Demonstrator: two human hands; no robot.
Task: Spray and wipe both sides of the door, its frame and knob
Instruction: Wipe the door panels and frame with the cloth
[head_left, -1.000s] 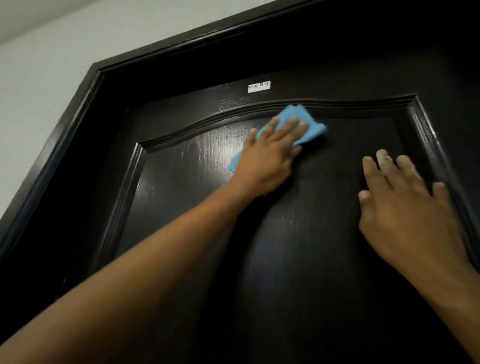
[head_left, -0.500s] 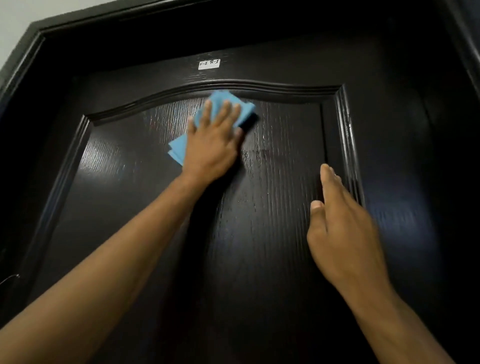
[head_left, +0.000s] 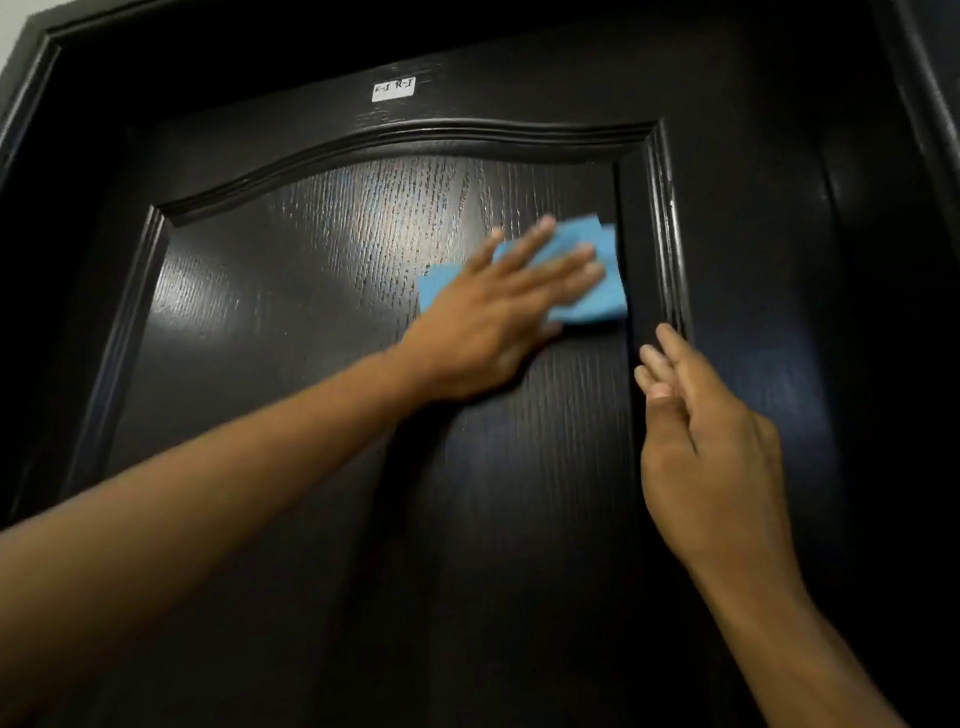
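A dark wood-grain door (head_left: 291, 322) with an arched raised panel fills the view. My left hand (head_left: 493, 312) presses a folded blue cloth (head_left: 592, 296) flat against the panel, close to the panel's right moulding (head_left: 665, 234). The fingers are straight and spread over the cloth. My right hand (head_left: 706, 457) is held with straight fingers just below the cloth, its fingertips at the right moulding; whether it touches the door I cannot tell. The dark door frame (head_left: 31, 88) shows at the upper left. The knob is out of view.
A small white label (head_left: 394, 89) is stuck on the door above the arch. A second strip of dark frame (head_left: 930, 104) runs down the upper right. Pale wall shows in the top left corner.
My left hand has slid the cloth from under the arch's top rightward and down to the right moulding. My right hand has stayed beside the moulding. The view shifted a little.
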